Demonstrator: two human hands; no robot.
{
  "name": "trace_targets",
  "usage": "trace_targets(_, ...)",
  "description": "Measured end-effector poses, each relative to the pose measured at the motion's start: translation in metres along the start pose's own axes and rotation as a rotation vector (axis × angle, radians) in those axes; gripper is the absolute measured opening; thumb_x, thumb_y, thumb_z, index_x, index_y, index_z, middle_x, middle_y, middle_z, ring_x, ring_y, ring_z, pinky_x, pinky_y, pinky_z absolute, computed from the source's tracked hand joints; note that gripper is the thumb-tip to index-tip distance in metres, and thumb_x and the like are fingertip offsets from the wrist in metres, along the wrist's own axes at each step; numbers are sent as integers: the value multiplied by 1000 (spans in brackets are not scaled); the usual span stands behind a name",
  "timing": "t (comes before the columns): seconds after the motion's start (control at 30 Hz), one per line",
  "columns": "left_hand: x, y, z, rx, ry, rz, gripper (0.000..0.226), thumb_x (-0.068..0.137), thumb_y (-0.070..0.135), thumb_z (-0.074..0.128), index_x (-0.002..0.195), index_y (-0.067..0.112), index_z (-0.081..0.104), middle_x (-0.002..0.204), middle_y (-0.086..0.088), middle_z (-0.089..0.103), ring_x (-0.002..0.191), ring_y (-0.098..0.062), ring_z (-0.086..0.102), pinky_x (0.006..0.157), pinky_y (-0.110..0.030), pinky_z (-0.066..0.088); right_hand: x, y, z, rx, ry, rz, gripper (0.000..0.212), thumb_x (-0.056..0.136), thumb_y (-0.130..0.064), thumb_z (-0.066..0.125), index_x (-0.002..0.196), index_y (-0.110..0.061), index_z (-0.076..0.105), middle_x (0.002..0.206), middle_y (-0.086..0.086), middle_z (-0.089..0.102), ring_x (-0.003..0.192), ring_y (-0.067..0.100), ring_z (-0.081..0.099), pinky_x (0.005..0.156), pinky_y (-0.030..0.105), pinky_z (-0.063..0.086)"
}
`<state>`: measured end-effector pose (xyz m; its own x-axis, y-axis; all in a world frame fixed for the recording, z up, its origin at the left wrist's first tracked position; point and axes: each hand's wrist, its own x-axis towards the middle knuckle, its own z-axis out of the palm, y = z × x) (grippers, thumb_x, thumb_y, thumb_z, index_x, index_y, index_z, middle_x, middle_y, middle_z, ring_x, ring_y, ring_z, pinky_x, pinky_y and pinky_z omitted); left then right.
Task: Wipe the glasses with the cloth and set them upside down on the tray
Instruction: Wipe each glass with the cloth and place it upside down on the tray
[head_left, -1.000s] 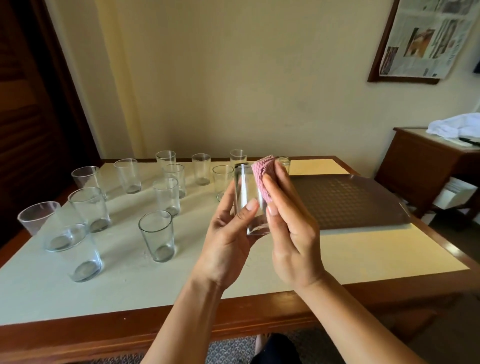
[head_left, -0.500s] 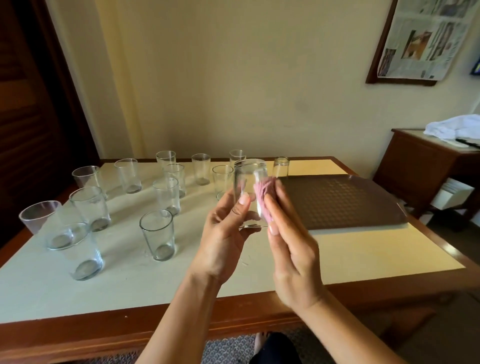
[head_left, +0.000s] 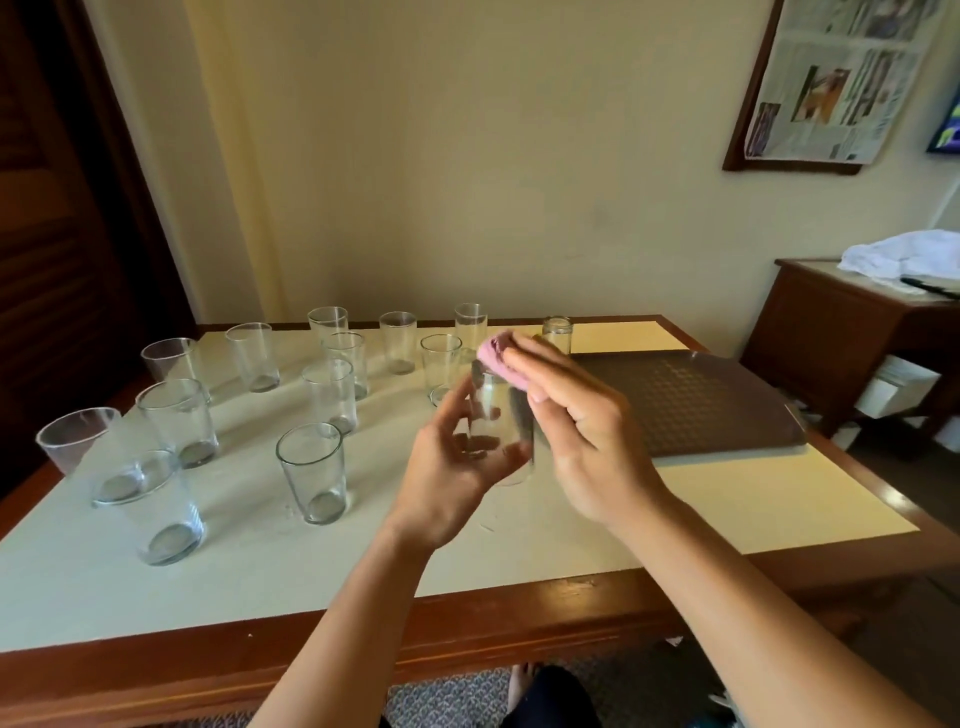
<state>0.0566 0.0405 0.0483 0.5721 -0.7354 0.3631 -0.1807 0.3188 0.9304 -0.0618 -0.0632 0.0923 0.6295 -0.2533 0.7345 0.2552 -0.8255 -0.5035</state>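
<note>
Head view, table: a wooden table (head_left: 519, 618) with a pale top in front of me, a yellower strip along its right part.
Head view, tray: a dark dimpled tray (head_left: 696, 400) lies on the right half of the table, nothing standing on it.
Head view, waiting glasses: a loose crowd of clear glasses (head_left: 311, 470) stands rim up on the left half; a small jar-like glass (head_left: 557, 332) stands just beyond the tray's far left corner.
Head view, room: cream wall ahead, dark wooden door at left, a wooden side table (head_left: 852, 332) at right with a white cloth heap (head_left: 904, 254) on it.
Head view, my left hand: my left hand (head_left: 449, 473) is curled round the glass in hand (head_left: 501, 421), held above the table between the standing glasses and the tray.
Head view, my right hand: my right hand (head_left: 582, 421) presses the pink cloth (head_left: 496, 358) with straight fingers against the glass's upper end.
Change: half a second ago the cloth sat lower on the glass's right side; now it is up at the top end, and my right hand has tipped flatter over it. The hands are blurred with motion.
Writing: a newspaper sheet in a wooden frame (head_left: 831, 83) hangs at upper right; its print is too small to read.
</note>
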Motion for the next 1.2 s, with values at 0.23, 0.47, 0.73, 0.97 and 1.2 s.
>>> trace_targets(0.23,-11,-26,0,376,-16,73,82,83,19,89,151,33,45,113,39,56,106,-1,60,87,-15,49,-5,0,-14,-170,-171,166,43,106,-2,46,145,-15,57,153,-5,51,144,4,41,121,33,35)
trace_targets(0.47,-14,-37,-1,368,48,120,85,83,19,89,155,31,44,136,10,61,115,-8,61,98,-22,52,-28,-2,-16,-230,-182,70,49,103,2,50,146,-20,54,154,-5,50,146,7,41,121,34,36)
trace_targets(0.73,-15,-47,1,289,77,82,85,83,17,89,153,35,45,132,11,63,113,-10,62,102,-32,53,-34,-2,-10,-223,-184,91,48,102,2,50,145,-19,56,153,-5,52,146,6,40,122,30,34)
trace_targets(0.97,-17,-52,11,278,44,69,86,83,17,89,156,22,44,119,12,59,103,-6,58,93,-21,49,-23,2,-8,-248,-158,137,47,104,1,48,144,-20,57,151,-5,53,145,7,42,121,28,33)
trace_targets(1.2,-20,-54,11,210,50,12,87,80,24,91,151,40,44,121,11,59,104,-7,59,103,-42,54,-22,12,-24,-291,-154,194,42,103,3,48,139,-13,62,145,-4,58,135,8,51,117,29,41)
